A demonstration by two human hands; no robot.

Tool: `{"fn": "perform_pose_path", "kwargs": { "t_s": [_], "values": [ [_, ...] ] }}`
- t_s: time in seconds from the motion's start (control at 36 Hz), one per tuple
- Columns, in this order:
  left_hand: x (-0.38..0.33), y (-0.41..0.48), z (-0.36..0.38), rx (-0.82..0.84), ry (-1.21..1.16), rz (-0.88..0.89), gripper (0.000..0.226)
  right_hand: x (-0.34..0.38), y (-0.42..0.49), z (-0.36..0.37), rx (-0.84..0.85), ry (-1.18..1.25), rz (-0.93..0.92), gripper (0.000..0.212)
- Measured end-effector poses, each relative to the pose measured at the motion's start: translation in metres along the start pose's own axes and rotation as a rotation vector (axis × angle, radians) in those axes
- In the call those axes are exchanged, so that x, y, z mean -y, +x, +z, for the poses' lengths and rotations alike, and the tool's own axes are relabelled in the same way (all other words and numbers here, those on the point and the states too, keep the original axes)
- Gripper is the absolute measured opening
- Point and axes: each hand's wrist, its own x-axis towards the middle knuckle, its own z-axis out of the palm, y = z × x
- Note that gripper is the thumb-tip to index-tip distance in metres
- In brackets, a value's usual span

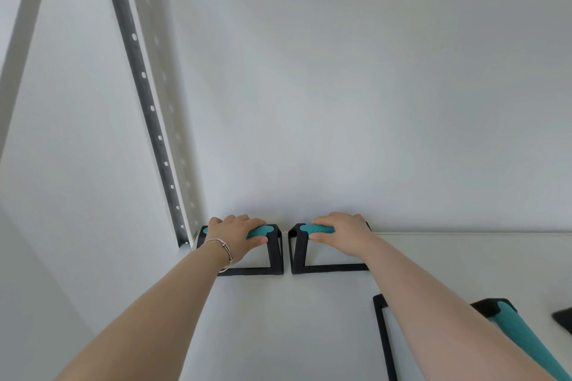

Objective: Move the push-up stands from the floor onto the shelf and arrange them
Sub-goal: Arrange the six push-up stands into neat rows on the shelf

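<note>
White shelf (278, 318): each hand, left (235, 237) and right (340, 233), seemingly grips a stand's teal handle.

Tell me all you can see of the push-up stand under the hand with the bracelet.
The left push-up stand is a black bent frame with a teal grip across the top, textured like foam or rubber. It stands upright on the white shelf, in the back left corner by the wall, close beside a matching stand without touching it. The left hand wraps the grip, hiding most of it.
</note>
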Motion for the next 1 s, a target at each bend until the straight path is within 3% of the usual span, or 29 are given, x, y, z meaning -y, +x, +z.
{"fn": "perform_pose_path", "kwargs": {
  "t_s": [0.31,0.56,0.75,1.0],
  "values": [
    [-0.013,-0.012,0.0,-0.052,0.045,-0.078,0.049,0.012,-0.013,0.01,-0.075,-0.155,0.08,0.054],
    [-0.061,-0.051,-0.005,-0.226,-0.088,-0.277,0.068,0.045,-0.064,0.015,-0.452,-0.133,0.315,0.07],
    [-0.124,-0.087,-0.018,-0.281,-0.209,-0.213,0.07,0.028,-0.134,-0.015,-0.633,-0.136,0.437,0.07],
    [-0.231,-0.12,-0.016,-0.273,-0.224,-0.085,0.073,-0.045,-0.224,-0.039,-0.571,-0.202,0.58,0.071]
  ]
}}
